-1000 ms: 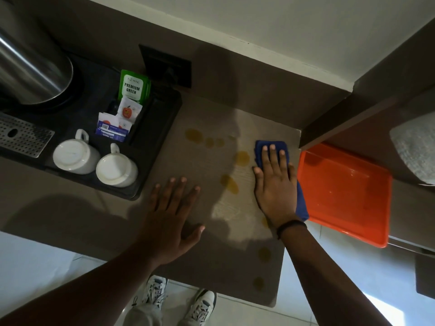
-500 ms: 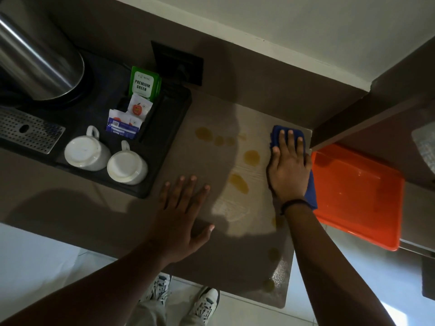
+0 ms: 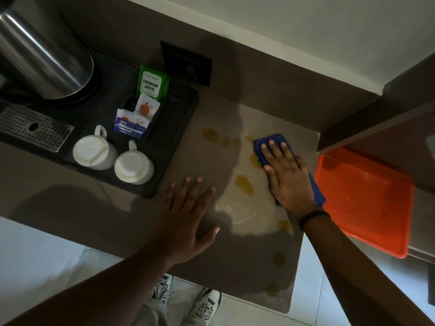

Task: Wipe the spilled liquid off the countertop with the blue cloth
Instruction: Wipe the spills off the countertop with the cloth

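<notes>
The blue cloth (image 3: 274,140) lies flat on the grey-brown countertop (image 3: 207,161), near its far right corner. My right hand (image 3: 287,175) presses flat on the cloth with fingers spread, covering most of it. Yellow-brown spilled liquid (image 3: 244,185) sits in several patches: one just left of the cloth, some farther back left (image 3: 210,134), others toward the near edge (image 3: 279,258). My left hand (image 3: 188,212) rests flat on the countertop to the left, fingers apart, holding nothing.
A black tray (image 3: 174,142) on the left holds two upturned white cups (image 3: 95,152), tea sachets (image 3: 151,84) and a steel kettle (image 3: 40,57). An orange tray (image 3: 367,201) sits lower, right of the countertop edge. A dark wall panel borders the back.
My right hand has slid the blue cloth leftward along the far part of the countertop, onto the edge of a spill patch. My left hand has stayed in place.
</notes>
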